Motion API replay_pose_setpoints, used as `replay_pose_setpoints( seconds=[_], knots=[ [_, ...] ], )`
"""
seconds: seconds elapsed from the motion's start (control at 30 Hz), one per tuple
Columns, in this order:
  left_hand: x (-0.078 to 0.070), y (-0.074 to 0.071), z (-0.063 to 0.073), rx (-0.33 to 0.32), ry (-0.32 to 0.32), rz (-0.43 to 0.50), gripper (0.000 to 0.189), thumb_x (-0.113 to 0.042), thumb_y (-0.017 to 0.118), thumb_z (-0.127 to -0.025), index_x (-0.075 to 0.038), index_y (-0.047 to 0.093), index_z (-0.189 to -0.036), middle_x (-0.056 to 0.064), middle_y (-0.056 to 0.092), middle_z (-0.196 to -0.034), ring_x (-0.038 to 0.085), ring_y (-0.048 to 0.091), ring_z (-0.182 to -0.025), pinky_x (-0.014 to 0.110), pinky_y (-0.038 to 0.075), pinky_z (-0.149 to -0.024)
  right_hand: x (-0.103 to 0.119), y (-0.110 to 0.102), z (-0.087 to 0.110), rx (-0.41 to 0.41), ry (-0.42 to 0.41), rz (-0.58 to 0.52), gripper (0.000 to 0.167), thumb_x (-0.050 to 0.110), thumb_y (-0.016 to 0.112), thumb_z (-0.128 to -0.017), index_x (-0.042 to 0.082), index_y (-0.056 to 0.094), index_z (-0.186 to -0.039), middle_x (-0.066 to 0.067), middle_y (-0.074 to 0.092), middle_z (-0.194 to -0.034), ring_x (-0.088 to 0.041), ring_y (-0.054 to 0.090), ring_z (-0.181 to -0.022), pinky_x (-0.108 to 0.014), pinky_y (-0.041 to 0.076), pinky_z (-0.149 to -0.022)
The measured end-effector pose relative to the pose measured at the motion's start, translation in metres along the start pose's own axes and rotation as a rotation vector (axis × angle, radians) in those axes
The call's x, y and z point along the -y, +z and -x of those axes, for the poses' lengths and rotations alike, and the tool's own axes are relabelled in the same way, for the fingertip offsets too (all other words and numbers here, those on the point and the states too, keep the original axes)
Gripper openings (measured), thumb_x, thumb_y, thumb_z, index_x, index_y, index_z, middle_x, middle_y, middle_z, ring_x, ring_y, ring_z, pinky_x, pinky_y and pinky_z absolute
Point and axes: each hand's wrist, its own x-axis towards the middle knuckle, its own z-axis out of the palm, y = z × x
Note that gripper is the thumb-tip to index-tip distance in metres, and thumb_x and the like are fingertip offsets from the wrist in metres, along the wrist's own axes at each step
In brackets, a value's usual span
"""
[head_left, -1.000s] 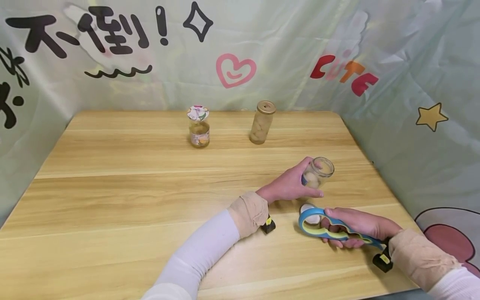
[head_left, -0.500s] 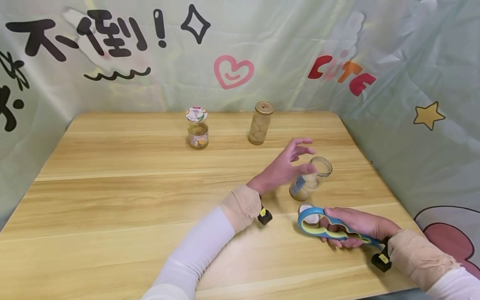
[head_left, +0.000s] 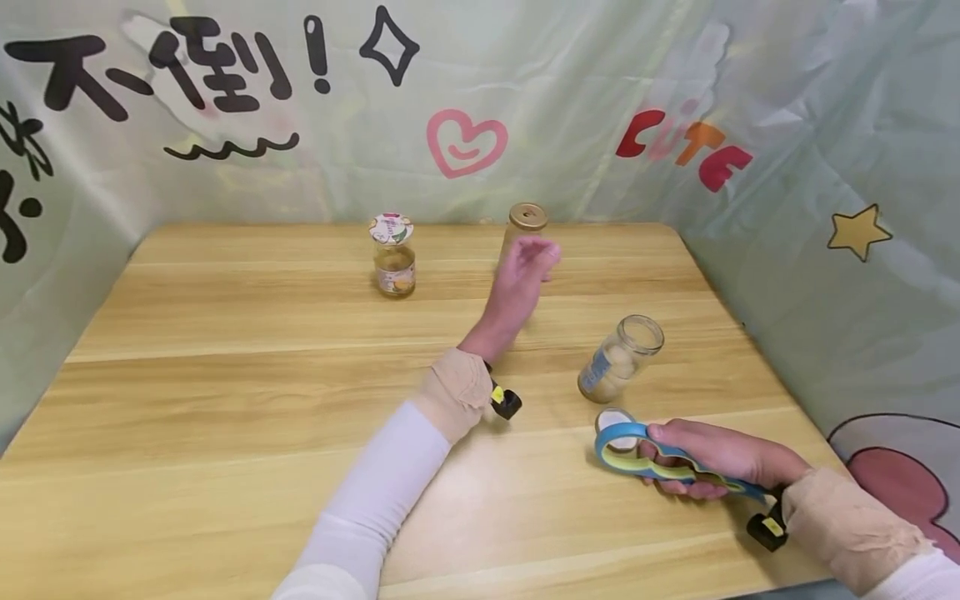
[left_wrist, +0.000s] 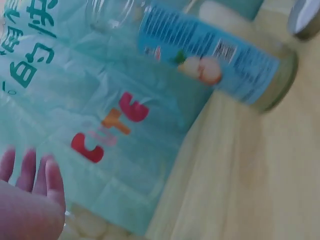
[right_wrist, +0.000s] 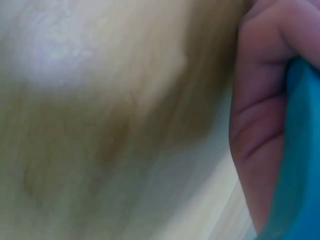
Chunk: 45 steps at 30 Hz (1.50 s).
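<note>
My left hand (head_left: 515,287) is in the air with loosely bent fingers, overlapping the gold-lidded jar (head_left: 527,218) of pale round pieces in the head view. In the left wrist view that hand (left_wrist: 35,200) has its fingers spread upward, and nothing shows in them. My right hand (head_left: 712,454) grips a blue and yellow jar opener (head_left: 622,431) low over the table. Beneath the opener's looped end lies a jar lid (head_left: 617,419), its white inside up. An uncapped glass jar (head_left: 619,358) with a blue label (left_wrist: 210,55) and pale round pieces stands between the hands.
A second closed jar (head_left: 394,258), with a patterned lid and yellowish contents, stands at the back left of the wooden table (head_left: 225,400). Printed cloth (head_left: 585,83) walls the back and both sides.
My left hand has let go of the uncapped jar and moved left and back toward the gold-lidded jar. The right hand with the jar opener has stayed almost still.
</note>
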Motion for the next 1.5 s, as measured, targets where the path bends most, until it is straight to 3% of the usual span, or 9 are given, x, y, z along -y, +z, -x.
replay_pose_setpoints(
  seconds=[0.13, 0.23, 0.37, 0.57, 0.7, 0.83, 1.03, 1.27, 1.5],
  knots=[
    [-0.002, -0.013, -0.011, -0.16, 0.048, -0.023, 0.036, -0.027, 0.06, -0.101, -0.006, 0.049, -0.129, 0.0, 0.056, -0.119, 0.013, 0.054, -0.113, 0.026, 0.044, -0.099, 0.003, 0.001, -0.002, -0.021, 0.009, 0.02, 0.059, 0.032, 0.014, -0.115, -0.018, 0.043, -0.106, 0.001, 0.059, -0.078, -0.003, 0.041, -0.052, -0.017, 0.033, -0.041],
    [0.001, -0.021, -0.017, -0.196, 0.053, -0.074, 0.042, -0.029, 0.062, -0.099, -0.007, 0.045, -0.131, 0.002, 0.05, -0.124, 0.015, 0.049, -0.115, 0.027, 0.04, -0.096, 0.003, 0.002, -0.002, -0.023, 0.004, 0.03, 0.059, 0.032, 0.014, -0.115, -0.019, 0.044, -0.105, 0.002, 0.058, -0.076, -0.003, 0.041, -0.052, -0.018, 0.032, -0.04],
    [0.008, -0.03, -0.023, -0.171, 0.048, -0.179, 0.053, -0.028, 0.067, -0.095, -0.009, 0.039, -0.137, 0.013, 0.04, -0.138, 0.021, 0.04, -0.123, 0.033, 0.04, -0.098, 0.004, 0.005, 0.0, -0.045, 0.007, 0.054, 0.06, 0.032, 0.016, -0.115, -0.018, 0.048, -0.103, 0.002, 0.057, -0.075, -0.002, 0.041, -0.051, -0.018, 0.032, -0.039],
    [0.015, -0.036, -0.037, -0.143, 0.026, -0.31, 0.078, -0.033, 0.078, -0.089, -0.018, 0.029, -0.147, 0.011, 0.03, -0.151, 0.026, 0.029, -0.143, 0.049, 0.035, -0.119, 0.002, 0.009, 0.003, -0.056, -0.005, 0.048, 0.062, 0.032, 0.017, -0.115, -0.019, 0.05, -0.102, -0.001, 0.054, -0.073, -0.002, 0.039, -0.049, -0.019, 0.029, -0.038],
    [0.018, -0.038, -0.048, -0.122, -0.022, -0.338, 0.098, -0.04, 0.086, -0.082, -0.022, 0.021, -0.154, 0.011, 0.027, -0.155, 0.025, 0.028, -0.147, 0.052, 0.035, -0.121, 0.0, 0.01, 0.004, -0.053, -0.033, 0.039, 0.061, 0.03, 0.017, -0.116, -0.019, 0.051, -0.102, -0.023, 0.042, -0.066, -0.003, 0.036, -0.048, -0.019, 0.028, -0.037],
    [0.023, -0.039, -0.054, -0.081, -0.073, -0.361, 0.109, -0.042, 0.089, -0.078, -0.026, 0.016, -0.158, 0.011, 0.029, -0.157, 0.025, 0.036, -0.142, 0.051, 0.039, -0.118, -0.001, 0.009, 0.004, -0.048, -0.049, 0.051, 0.057, 0.025, 0.017, -0.116, -0.018, 0.053, -0.104, -0.04, 0.035, -0.073, -0.005, 0.035, -0.048, -0.019, 0.03, -0.037],
    [0.035, -0.039, -0.057, -0.043, -0.094, -0.369, 0.106, -0.038, 0.087, -0.081, -0.029, 0.016, -0.16, 0.011, 0.038, -0.156, 0.024, 0.044, -0.141, 0.049, 0.041, -0.118, 0.001, 0.011, 0.006, -0.06, -0.047, 0.105, 0.053, 0.022, 0.02, -0.116, -0.011, 0.061, -0.112, -0.039, 0.037, -0.074, -0.003, 0.036, -0.049, -0.019, 0.03, -0.037],
    [0.048, -0.037, -0.059, -0.014, -0.088, -0.396, 0.104, -0.032, 0.086, -0.085, -0.024, 0.015, -0.162, 0.012, 0.041, -0.159, 0.028, 0.051, -0.137, 0.048, 0.045, -0.115, 0.006, 0.02, 0.008, -0.129, 0.02, 0.176, 0.044, 0.022, 0.028, -0.115, -0.004, 0.063, -0.115, -0.039, 0.039, -0.076, 0.002, 0.039, -0.05, -0.018, 0.031, -0.04],
    [0.046, -0.029, -0.066, -0.054, -0.119, -0.413, 0.112, -0.036, 0.09, -0.08, -0.027, 0.014, -0.163, 0.01, 0.045, -0.155, 0.029, 0.051, -0.136, 0.05, 0.045, -0.114, 0.011, 0.025, 0.007, -0.191, -0.007, 0.359, 0.033, 0.017, 0.035, -0.114, 0.001, 0.057, -0.095, -0.031, 0.042, -0.073, 0.005, 0.037, -0.051, -0.021, 0.029, -0.04]
  ],
)
